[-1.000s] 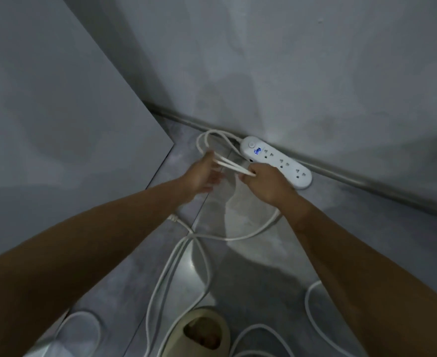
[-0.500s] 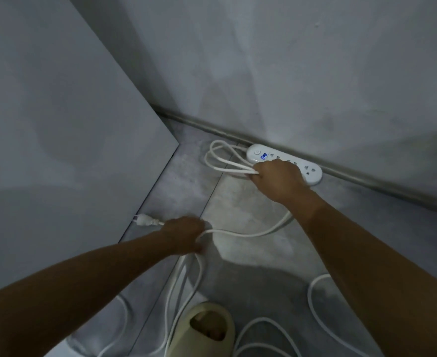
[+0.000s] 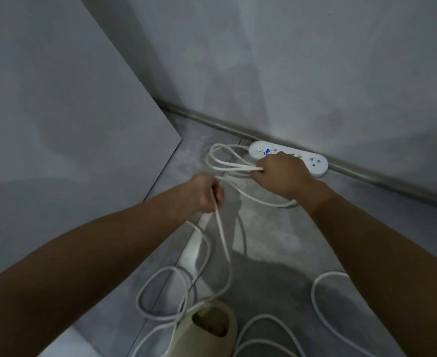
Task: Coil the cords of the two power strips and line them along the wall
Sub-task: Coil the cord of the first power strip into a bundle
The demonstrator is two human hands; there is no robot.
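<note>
A white power strip with a blue indicator lies on the grey floor against the wall's base. My right hand rests just in front of it, closed on several loops of its white cord that fan out to the left. My left hand is lifted left of that, closed on a further stretch of the same cord, which hangs down from it and trails in loose loops over the floor toward me.
A large grey panel stands at the left, its corner close to the coil. A beige slipper on a foot sits at the bottom centre among the cord. More white cord curls at the lower right.
My left hand, which had dropped down to the floor cord, has come back up toward the coil with a length of cord in it. My right hand has stayed on the loops.
</note>
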